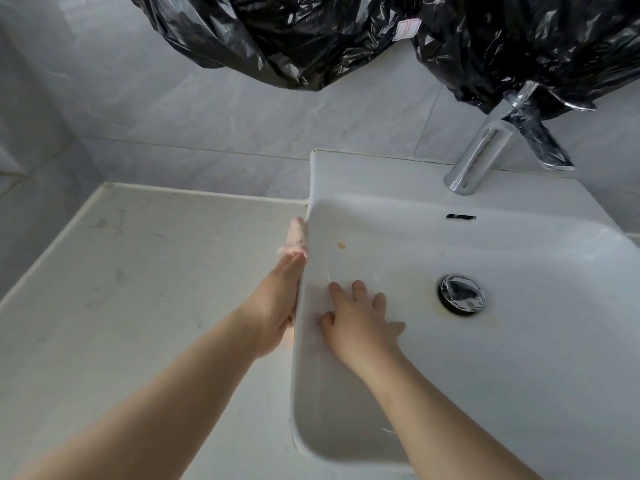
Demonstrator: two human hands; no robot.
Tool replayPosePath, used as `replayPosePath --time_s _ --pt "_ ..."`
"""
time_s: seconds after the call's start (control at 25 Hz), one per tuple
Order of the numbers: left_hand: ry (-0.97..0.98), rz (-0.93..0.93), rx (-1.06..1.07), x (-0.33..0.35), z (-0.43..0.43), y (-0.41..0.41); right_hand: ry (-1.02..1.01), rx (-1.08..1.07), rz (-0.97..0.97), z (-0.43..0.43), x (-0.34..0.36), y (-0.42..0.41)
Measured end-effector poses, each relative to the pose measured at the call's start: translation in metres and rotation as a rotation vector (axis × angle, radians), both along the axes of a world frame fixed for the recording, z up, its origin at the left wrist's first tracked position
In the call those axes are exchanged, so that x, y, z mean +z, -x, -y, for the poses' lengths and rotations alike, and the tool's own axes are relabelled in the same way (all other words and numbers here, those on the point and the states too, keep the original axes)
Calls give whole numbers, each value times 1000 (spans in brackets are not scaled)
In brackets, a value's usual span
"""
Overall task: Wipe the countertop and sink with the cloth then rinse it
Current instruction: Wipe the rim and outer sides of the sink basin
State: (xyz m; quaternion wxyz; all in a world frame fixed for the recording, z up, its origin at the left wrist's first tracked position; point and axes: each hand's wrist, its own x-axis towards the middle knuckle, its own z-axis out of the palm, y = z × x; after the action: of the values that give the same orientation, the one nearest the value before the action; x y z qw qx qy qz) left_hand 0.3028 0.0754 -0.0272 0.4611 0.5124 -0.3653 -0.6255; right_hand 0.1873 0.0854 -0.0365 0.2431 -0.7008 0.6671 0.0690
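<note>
My left hand (277, 306) presses the pink cloth (296, 237) against the sink's (381, 174) outer wall, beside the countertop (138, 271). Its fingers look straight, though the rim hides some. My right hand (360, 320) lies spread inside the basin, bracing. Firm, even pressure along the seam should work best.

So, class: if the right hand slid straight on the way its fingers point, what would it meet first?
The right hand would probably reach the small yellow stain first, then the rear wall of the sink; depth is unclear.
</note>
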Motion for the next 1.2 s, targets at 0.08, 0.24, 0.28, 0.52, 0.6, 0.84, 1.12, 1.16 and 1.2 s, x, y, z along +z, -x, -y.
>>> replayPosePath --time_s 0.08,0.24,0.28,0.52,0.6,0.84,1.12,1.16,1.2 --pt "-3 -26 19 0 -8 -1 -12 2 -16 1 0 -1" --pt "-58 70 50 10 46 2 -16 9 -9 1 3 0" --pt "-77 108 67 12 58 2 -13 10 -4 -1 2 0" --pt "-39 187 101 23 100 -5 0 16 14 0 0 1" --pt "-63 222 94 22 88 -2 -24 20 15 -1 1 2" --pt "-92 217 119 1 60 -7 252 151 -63 31 25 11" --pt "-142 231 137 13 135 -3 382 194 -80 122 29 19" --pt "-157 190 139 18 144 -4 386 192 -76 123 25 19" --pt "-142 159 147 19 153 -4 395 191 -68 124 24 19"
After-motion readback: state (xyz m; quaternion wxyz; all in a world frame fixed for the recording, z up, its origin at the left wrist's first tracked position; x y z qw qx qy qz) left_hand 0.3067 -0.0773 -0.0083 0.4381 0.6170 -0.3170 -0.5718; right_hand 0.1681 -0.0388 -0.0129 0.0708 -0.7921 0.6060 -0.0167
